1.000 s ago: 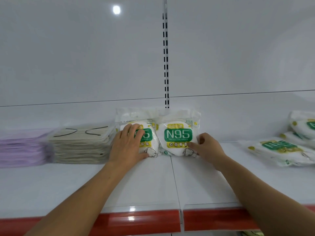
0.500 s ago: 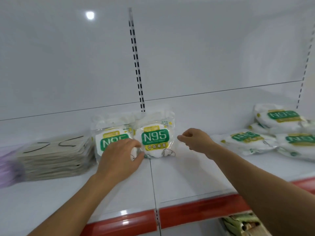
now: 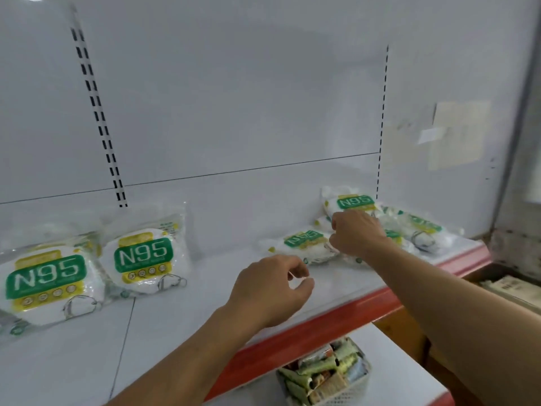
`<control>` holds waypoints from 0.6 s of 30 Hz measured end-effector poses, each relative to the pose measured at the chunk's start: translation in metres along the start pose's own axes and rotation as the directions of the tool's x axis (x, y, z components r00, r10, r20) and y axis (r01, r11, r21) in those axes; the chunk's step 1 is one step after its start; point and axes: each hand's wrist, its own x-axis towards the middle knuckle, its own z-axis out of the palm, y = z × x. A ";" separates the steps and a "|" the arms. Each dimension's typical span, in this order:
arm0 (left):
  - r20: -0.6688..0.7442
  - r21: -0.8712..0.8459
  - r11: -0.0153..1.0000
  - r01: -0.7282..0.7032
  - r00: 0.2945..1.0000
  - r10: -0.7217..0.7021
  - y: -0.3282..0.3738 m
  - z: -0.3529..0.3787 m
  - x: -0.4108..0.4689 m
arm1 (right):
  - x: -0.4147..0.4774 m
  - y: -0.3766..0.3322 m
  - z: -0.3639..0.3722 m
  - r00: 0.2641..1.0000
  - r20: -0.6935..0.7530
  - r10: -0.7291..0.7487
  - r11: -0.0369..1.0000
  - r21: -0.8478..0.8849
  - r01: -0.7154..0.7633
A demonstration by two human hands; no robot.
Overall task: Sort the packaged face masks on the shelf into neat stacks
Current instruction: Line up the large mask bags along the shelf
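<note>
Right hand hovering over loose N95 pile for next pick, can't tell its grip; left hand hanging empty, loosely curled, likely assisting.

Under the red front edge of the shelf, a white mesh basket sits on a lower white ledge, packed with small green and brown packets. Behind the shelf's back edge rises a white panel carrying two slotted uprights, one toward the left end and one toward the right. Pale paper sheets are stuck to the wall beyond the right end.
</note>
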 end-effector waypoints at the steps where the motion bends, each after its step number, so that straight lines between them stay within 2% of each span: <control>1: 0.008 0.010 1.000 -0.004 1.000 0.004 0.006 0.007 0.009 | 0.000 0.013 0.001 1.000 0.011 0.015 1.000 -0.011 -0.015; 6: 0.008 0.044 0.999 0.018 1.000 -0.018 0.015 0.040 0.066 | -0.004 0.058 0.013 0.996 0.067 0.051 0.999 -0.021 -0.050; 9: 0.114 0.153 0.983 0.097 0.987 -0.115 0.010 0.053 0.098 | -0.009 0.066 0.029 0.999 0.033 0.029 0.999 0.034 -0.030; 11: 0.198 0.166 0.975 0.149 0.963 -0.181 0.000 0.065 0.108 | -0.013 0.069 0.038 1.000 -0.014 0.011 0.999 0.052 -0.010; 14: 0.207 0.167 0.979 0.120 0.966 -0.154 -0.016 0.081 0.112 | -0.014 0.073 0.043 0.997 -0.069 -0.019 0.997 0.080 0.024; 18: 0.184 0.057 0.993 0.106 0.976 -0.115 -0.019 0.078 0.112 | -0.015 0.074 0.044 0.991 -0.125 -0.046 0.984 0.165 0.067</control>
